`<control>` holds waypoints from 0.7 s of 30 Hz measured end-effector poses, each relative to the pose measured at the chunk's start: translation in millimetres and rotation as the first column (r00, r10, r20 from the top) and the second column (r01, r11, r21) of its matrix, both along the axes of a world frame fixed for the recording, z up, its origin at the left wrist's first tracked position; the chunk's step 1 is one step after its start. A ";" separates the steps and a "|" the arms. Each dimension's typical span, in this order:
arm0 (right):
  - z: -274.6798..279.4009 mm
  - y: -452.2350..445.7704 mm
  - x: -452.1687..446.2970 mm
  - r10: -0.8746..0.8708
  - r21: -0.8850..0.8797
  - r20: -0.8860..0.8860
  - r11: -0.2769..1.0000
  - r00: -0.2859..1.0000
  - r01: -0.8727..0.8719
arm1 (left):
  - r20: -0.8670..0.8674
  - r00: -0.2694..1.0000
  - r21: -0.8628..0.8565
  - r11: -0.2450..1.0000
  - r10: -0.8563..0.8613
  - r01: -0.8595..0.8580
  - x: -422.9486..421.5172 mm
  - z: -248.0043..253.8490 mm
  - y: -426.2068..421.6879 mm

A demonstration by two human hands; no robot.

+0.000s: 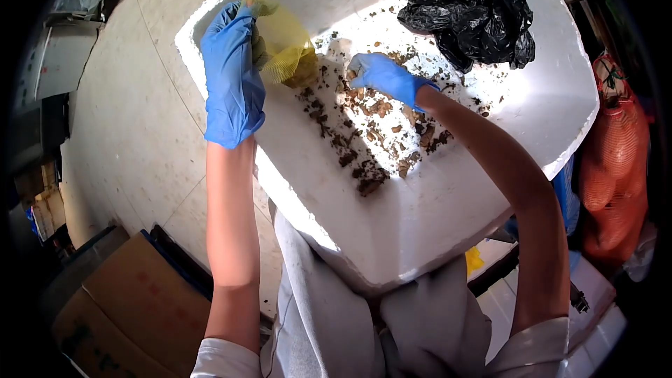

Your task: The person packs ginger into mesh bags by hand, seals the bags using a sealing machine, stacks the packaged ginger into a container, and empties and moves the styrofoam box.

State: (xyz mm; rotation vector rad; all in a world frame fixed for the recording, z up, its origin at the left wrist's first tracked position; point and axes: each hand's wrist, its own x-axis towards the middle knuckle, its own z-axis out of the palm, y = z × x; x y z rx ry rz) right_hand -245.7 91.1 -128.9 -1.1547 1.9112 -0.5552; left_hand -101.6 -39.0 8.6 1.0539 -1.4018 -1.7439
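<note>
My left hand [233, 73], in a blue glove, is closed on the rim of a yellow mesh bag [285, 36] at the box's left side. The bag hangs over the inside of the white foam box [420, 220], with some brownish stuff in its bottom. My right hand [386, 77], gloved in blue too, reaches down to the box floor with its fingers curled together. Brown lumps [381, 108] lie around and under its fingertips; whatever sits between them is hard to make out. Darker crumbs [367, 175] are scattered across the floor of the box.
A crumpled black plastic bag [469, 10] lies in the box's far right corner. Full orange-red net sacks [612, 161] stand to the right outside. A cardboard box [133, 301] is at lower left, on pale floor tiles [150, 133].
</note>
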 end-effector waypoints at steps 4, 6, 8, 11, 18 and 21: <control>15.9 14.5 -15.4 -0.147 -0.013 0.538 0.983 0.830 0.182 | -0.001 1.000 0.004 1.000 0.025 -0.025 -0.6 2.9 2.0; 20.1 28.9 -14.9 -0.236 0.126 0.868 0.956 0.436 0.266 | -0.010 0.999 0.014 0.999 0.044 -0.044 -2.8 4.7 4.0; 40.1 34.2 -7.6 -0.178 0.091 0.903 0.969 0.391 0.232 | -0.013 0.998 0.021 0.998 0.062 -0.062 -1.6 2.9 2.7; 58.9 33.6 -5.7 -0.108 0.020 0.935 0.968 0.338 0.252 | -0.021 0.999 0.029 0.999 -0.029 0.030 0.7 0.2 -1.1; 145.4 -6.9 6.1 -0.065 -0.433 0.711 0.744 0.701 0.508 | 0.083 0.985 0.063 0.987 -0.154 0.149 -2.7 5.6 4.0; 154.4 -23.9 23.0 0.115 -0.584 0.655 0.705 0.747 0.403 | 0.021 0.987 0.117 0.981 -0.160 0.156 -2.1 -1.3 1.9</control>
